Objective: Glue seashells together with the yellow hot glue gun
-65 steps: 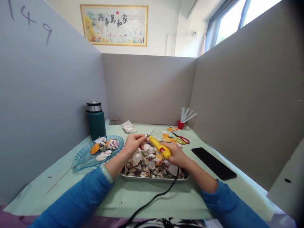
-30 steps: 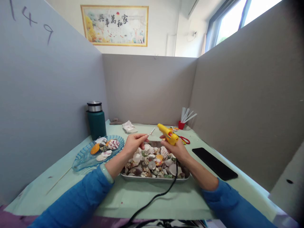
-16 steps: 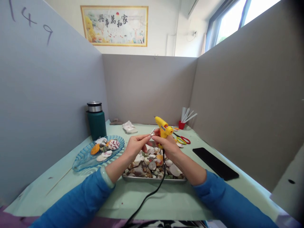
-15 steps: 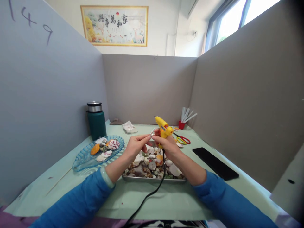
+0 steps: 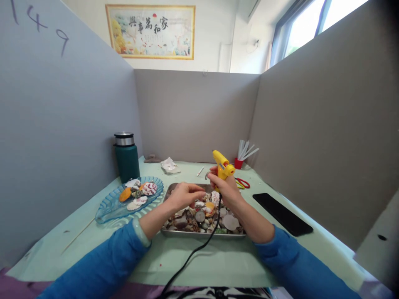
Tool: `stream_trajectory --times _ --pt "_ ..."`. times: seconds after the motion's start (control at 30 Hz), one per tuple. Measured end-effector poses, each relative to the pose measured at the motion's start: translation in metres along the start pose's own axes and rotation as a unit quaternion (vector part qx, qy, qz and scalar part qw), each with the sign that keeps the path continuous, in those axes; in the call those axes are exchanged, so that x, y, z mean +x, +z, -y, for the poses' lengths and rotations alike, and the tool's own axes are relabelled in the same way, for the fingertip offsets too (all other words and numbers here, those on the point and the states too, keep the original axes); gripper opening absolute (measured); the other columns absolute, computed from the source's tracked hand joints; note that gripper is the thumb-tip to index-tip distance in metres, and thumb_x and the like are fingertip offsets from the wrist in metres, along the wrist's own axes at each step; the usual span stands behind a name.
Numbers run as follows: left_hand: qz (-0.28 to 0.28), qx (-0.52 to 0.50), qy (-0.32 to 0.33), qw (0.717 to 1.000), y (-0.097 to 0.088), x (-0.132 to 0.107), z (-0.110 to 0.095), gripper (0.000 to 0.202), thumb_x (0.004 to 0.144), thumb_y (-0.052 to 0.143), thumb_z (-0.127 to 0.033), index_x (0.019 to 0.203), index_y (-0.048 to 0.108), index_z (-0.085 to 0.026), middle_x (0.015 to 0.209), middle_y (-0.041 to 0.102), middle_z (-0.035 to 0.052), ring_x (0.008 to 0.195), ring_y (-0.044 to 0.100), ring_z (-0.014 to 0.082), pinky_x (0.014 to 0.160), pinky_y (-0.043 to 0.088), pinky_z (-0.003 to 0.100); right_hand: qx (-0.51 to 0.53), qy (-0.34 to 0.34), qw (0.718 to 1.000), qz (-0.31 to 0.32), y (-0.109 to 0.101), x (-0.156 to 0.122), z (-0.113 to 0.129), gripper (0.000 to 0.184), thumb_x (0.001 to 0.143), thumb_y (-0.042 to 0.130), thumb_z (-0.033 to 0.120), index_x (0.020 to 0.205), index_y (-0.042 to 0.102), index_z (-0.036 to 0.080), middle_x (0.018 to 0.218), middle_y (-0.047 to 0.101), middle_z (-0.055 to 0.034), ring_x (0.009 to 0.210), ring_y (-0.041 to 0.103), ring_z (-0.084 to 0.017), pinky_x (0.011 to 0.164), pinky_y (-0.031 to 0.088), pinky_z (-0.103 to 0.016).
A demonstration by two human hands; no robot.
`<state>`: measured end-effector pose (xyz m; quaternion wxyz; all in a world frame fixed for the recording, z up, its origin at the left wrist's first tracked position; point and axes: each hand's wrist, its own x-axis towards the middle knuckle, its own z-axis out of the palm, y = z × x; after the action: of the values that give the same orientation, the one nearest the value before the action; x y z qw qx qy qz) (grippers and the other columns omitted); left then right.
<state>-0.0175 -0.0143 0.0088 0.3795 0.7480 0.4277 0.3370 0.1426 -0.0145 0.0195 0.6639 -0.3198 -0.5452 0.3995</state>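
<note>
My right hand is wrapped round the handle of a yellow hot glue gun, its nozzle pointing up and away to the left. A small greyish piece, too small to name, sticks out from that hand's thumb and fingertips. Below, a metal tray is heaped with mixed seashells. My left hand hovers over the tray's left and middle part, fingers stretched and bent down towards the shells. Nothing shows in its grip, though the fingertips are partly hidden.
A blue glass dish with several shells stands at left, near a green bottle and a thin stick. Scissors, a red cup of glue sticks and a black phone-like slab lie right. The gun's cord crosses the tray.
My hands have parted. The left has come down over the shells; the right has moved slightly right with the glue gun, keeping the small piece at its fingertips.
</note>
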Motion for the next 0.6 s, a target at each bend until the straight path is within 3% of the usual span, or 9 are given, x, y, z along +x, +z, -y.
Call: stream_trajectory --times 0.07,0.17,0.23,0.3,0.37,0.47,0.6 --pt "0.064 0.101 0.031 0.992 -0.001 -0.003 0.000 0.040 0.067 0.064 -0.045 0.093 0.070 -0.016 0.076 0.068 0.0033 0.051 0.054 0.0106 0.051 0.040 0.021 -0.005 0.006 1.000 -0.013 -0.006 0.002 -0.001 0.029 0.066 0.066 0.028 0.090 0.051 0.019 0.063 0.050 0.0066 0.047 0.043 -0.005 0.045 0.033 -0.020" --pt "0.151 0.233 0.125 0.952 -0.002 -0.005 0.001 0.034 0.063 0.070 -0.037 0.091 0.071 -0.019 0.085 0.066 0.0030 0.067 0.058 0.0134 0.061 0.041 0.020 -0.008 0.022 1.000 -0.017 -0.012 0.002 -0.003 0.032 0.065 0.066 0.030 0.091 0.052 0.019 0.061 0.050 0.0068 0.046 0.043 -0.006 0.045 0.033 -0.020" --pt "0.173 0.275 0.161 0.932 -0.002 -0.005 0.002 0.027 0.063 0.068 -0.029 0.088 0.071 -0.019 0.090 0.064 0.0031 0.071 0.057 0.0130 0.065 0.041 0.020 -0.016 0.024 1.000 -0.012 -0.013 0.002 -0.004 0.032 0.065 0.066 0.030 0.091 0.052 0.018 0.058 0.049 0.0073 0.045 0.042 -0.006 0.044 0.032 -0.020" --pt "0.172 0.282 0.165 0.930 -0.002 -0.005 0.002 0.021 0.065 0.065 -0.024 0.084 0.070 -0.019 0.090 0.063 0.0031 0.070 0.057 0.0121 0.066 0.041 0.020 -0.024 0.021 0.999 -0.006 -0.013 0.001 -0.005 0.031 0.065 0.066 0.030 0.090 0.052 0.018 0.056 0.047 0.0078 0.044 0.040 -0.006 0.043 0.032 -0.020" --pt "0.175 0.248 0.134 0.943 -0.002 -0.005 0.003 0.019 0.066 0.062 -0.023 0.083 0.067 -0.017 0.085 0.063 0.0027 0.064 0.058 0.0110 0.063 0.042 0.021 -0.028 0.015 0.999 -0.001 -0.012 0.000 -0.005 0.030 0.065 0.065 0.029 0.090 0.052 0.018 0.055 0.047 0.0079 0.043 0.040 -0.006 0.043 0.032 -0.020" --pt "0.178 0.120 0.030 0.976 -0.002 -0.005 0.003 0.022 0.070 0.058 -0.029 0.087 0.062 -0.016 0.071 0.062 0.0013 0.052 0.057 0.0105 0.052 0.043 0.021 -0.035 0.011 0.999 0.007 -0.013 -0.001 -0.005 0.029 0.066 0.064 0.027 0.091 0.052 0.018 0.056 0.047 0.0078 0.043 0.040 -0.006 0.043 0.031 -0.020" --pt "0.100 -0.092 -0.030 0.990 -0.001 0.001 0.005 0.029 0.068 0.064 -0.036 0.084 0.056 -0.014 0.062 0.059 0.0002 0.050 0.058 0.0121 0.048 0.045 0.022 -0.045 0.005 0.999 0.026 -0.014 -0.002 -0.006 0.028 0.069 0.061 0.026 0.094 0.052 0.018 0.053 0.046 0.0077 0.044 0.040 -0.007 0.044 0.032 -0.020"
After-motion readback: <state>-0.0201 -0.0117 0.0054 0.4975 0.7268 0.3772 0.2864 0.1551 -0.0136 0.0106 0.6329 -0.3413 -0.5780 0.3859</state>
